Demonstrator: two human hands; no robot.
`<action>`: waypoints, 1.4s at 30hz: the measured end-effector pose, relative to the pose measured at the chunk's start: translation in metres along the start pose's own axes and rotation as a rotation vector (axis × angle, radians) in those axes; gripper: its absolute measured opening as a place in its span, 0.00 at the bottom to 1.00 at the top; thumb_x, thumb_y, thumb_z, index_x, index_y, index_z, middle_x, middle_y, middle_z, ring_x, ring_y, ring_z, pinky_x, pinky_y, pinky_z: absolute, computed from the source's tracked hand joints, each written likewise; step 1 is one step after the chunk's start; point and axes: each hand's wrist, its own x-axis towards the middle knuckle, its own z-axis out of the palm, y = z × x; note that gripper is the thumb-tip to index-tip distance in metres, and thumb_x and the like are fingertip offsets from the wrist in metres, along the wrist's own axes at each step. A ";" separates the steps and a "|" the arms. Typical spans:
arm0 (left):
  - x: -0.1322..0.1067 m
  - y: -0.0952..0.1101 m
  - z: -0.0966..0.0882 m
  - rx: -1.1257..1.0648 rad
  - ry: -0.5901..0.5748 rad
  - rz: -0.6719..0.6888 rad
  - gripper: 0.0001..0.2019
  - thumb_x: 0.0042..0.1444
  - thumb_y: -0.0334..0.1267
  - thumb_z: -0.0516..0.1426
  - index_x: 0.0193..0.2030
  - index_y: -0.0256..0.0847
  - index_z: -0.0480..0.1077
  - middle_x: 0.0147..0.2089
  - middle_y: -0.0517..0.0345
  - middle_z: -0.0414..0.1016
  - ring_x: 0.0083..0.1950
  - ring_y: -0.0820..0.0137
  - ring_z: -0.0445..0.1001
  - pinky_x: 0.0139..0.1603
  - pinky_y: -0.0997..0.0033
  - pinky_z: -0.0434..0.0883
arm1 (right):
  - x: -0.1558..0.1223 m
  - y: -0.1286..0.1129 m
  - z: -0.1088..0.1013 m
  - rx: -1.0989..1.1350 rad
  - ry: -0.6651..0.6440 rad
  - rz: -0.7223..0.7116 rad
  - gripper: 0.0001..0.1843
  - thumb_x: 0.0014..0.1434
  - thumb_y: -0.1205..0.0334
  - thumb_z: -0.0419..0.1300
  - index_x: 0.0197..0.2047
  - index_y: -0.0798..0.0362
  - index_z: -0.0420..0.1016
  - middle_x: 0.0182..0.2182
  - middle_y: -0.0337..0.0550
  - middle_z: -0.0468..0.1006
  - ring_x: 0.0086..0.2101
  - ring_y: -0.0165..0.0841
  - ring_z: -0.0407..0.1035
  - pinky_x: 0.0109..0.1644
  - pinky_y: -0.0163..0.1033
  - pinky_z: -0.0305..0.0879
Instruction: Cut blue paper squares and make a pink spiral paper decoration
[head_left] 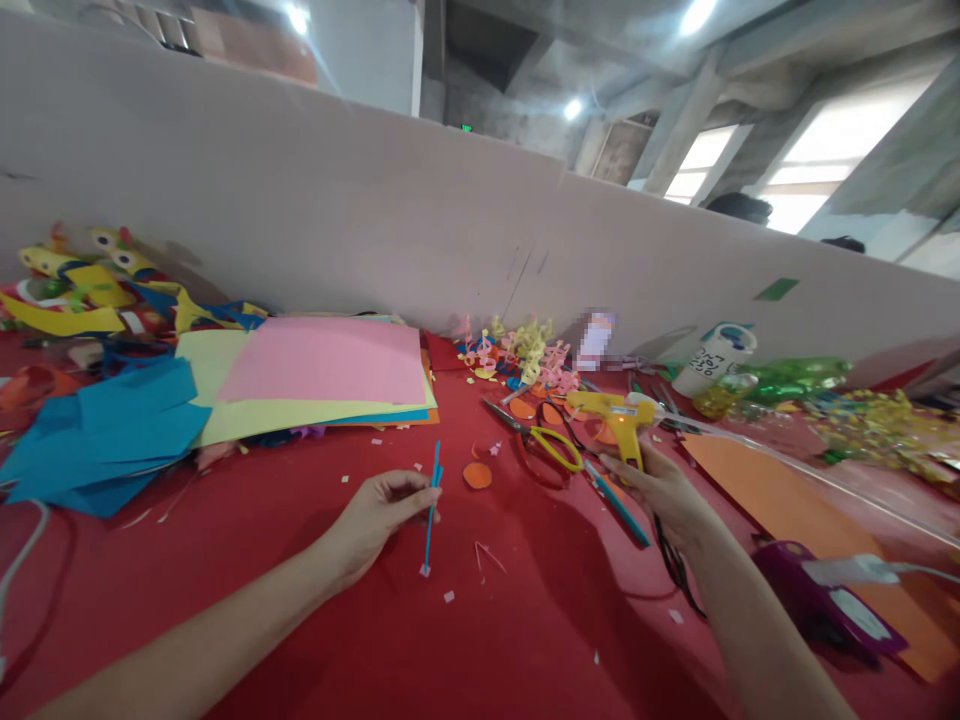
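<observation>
Between the thumb and fingers of my left hand (390,515) are thin blue paper strips (430,535), held upright. Their lower end meets a small pale pink scrap near the red tabletop; whether it is stuck on I cannot tell. My right hand (664,490) is wrapped round the handle of a yellow hot glue gun (624,415), its nozzle pointing left and a small orange light showing on its body. Near the gun lie scissors (551,447) with yellow and red handles and a blue utility knife (616,503). An orange paper disc (477,475) rests between my hands.
Stacked coloured sheets (330,365) and folded blue paper (105,430) lie left. Curly paper pieces (525,350) sit by the white partition (360,220). Right are a white bottle (712,360), orange sheet (765,500) and purple device with a plugged cable (832,600).
</observation>
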 end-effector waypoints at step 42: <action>0.002 -0.006 -0.006 0.108 -0.058 0.064 0.09 0.45 0.40 0.64 0.22 0.37 0.71 0.22 0.62 0.71 0.26 0.76 0.66 0.32 0.76 0.64 | -0.069 -0.043 0.095 -0.647 -0.513 -0.308 0.16 0.60 0.49 0.51 0.41 0.50 0.72 0.29 0.40 0.74 0.29 0.34 0.67 0.33 0.39 0.63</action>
